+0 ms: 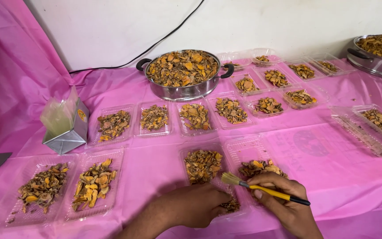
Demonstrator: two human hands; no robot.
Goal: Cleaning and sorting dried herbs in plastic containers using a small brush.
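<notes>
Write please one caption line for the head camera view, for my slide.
Right hand holds a yellow-handled brush over clear trays of dried orange slices; left hand rests beside them.

A small brush (261, 189) with a yellow handle, black tip and pale bristles lay nearly level at the lower centre of the frame, bristles pointing left over a clear plastic tray (219, 166). That open, hinged tray sat on the pink worktop at lower centre, holding heaps of dried orange-brown slices (203, 164) in both of its halves, the left heap fuller.
</notes>
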